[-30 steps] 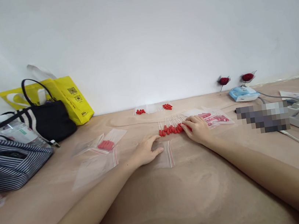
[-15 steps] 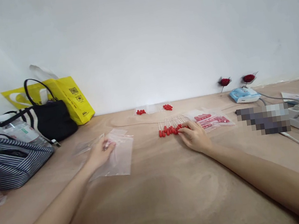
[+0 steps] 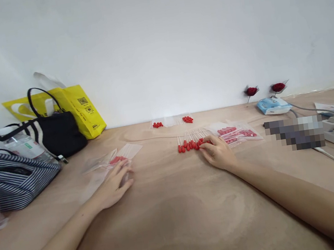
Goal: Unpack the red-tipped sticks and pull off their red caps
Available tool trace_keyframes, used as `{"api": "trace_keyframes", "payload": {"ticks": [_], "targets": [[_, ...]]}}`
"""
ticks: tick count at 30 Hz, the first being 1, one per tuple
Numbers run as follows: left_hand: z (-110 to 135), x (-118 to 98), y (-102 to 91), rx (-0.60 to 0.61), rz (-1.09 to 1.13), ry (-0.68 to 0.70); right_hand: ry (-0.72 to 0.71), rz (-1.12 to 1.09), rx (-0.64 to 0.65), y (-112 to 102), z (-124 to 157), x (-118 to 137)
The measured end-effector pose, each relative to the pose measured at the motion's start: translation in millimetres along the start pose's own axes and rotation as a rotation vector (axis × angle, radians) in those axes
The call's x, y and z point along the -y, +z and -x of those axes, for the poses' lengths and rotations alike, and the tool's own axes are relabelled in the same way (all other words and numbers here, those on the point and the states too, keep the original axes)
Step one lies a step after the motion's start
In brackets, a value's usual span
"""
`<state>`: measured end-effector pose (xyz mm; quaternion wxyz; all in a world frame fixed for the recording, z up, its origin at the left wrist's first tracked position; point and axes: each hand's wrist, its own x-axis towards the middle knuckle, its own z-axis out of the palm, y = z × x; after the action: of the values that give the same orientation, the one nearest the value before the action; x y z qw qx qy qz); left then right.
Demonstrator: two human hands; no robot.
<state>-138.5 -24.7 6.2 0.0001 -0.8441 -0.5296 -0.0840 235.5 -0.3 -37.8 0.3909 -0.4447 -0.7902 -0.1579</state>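
A row of thin, pale sticks with rounded red heads (image 3: 189,146) lies near the middle of the wood-toned surface (image 3: 180,218), heads toward the person and shafts pointing to the wall (image 3: 156,52). The heads are bright, smooth and bulb-shaped, packed closely and slightly uneven along the front.

The right hand (image 3: 220,153) rests at the right end of this row, thumb and forefinger close together at the last red heads; whether its fingers are clamped on one cannot be told. The left hand (image 3: 115,187) lies over thin clear bags at the left, its thumb apart from its other fingers.

Beyond the left fingers is a clear bag (image 3: 132,149) containing a small bundle of red-headed sticks; a flat, filmy bag (image 3: 89,187) spreads beside the left wrist. Just beyond the right hand, overlapping glossy bags (image 3: 239,132) hold more red heads in bundles. Near the wall, clear plastic shows two red clusters, a left cluster (image 3: 157,124) and a right cluster (image 3: 188,119).

Farther left stand a glossy yellow bag (image 3: 89,115) printed with square codes, a soft black handbag (image 3: 59,136) with pale stripes, and a striped fabric pouch (image 3: 22,182). At the right sits a crinkled blue-and-white packet (image 3: 273,106), with two dark red roses (image 3: 251,91) behind it.
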Motion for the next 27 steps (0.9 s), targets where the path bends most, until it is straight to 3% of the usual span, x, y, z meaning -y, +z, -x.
{"api": "trace_keyframes", "payload": {"ticks": [4,8,14,17,23,27], "targets": [[17,34,-15.4,0.0,0.013,0.029,0.002,0.009,0.026,0,-1,0],[17,43,-28.1,-0.026,-0.037,0.035,0.003,-0.004,0.023,0,-1,1],[-21,31,-23.2,-0.081,-0.427,0.133,-0.02,-0.007,0.0,0,0,1],[-34,28,-17.2,-0.073,-0.512,0.134,-0.02,-0.01,0.004,0,-1,0],[-60,3,-20.1,-0.037,-0.349,-0.112,-0.012,-0.007,0.02,-2,-2,3],[-84,-25,-15.8,-0.104,-0.146,-0.157,-0.014,-0.02,0.024,-2,-2,3]]}}
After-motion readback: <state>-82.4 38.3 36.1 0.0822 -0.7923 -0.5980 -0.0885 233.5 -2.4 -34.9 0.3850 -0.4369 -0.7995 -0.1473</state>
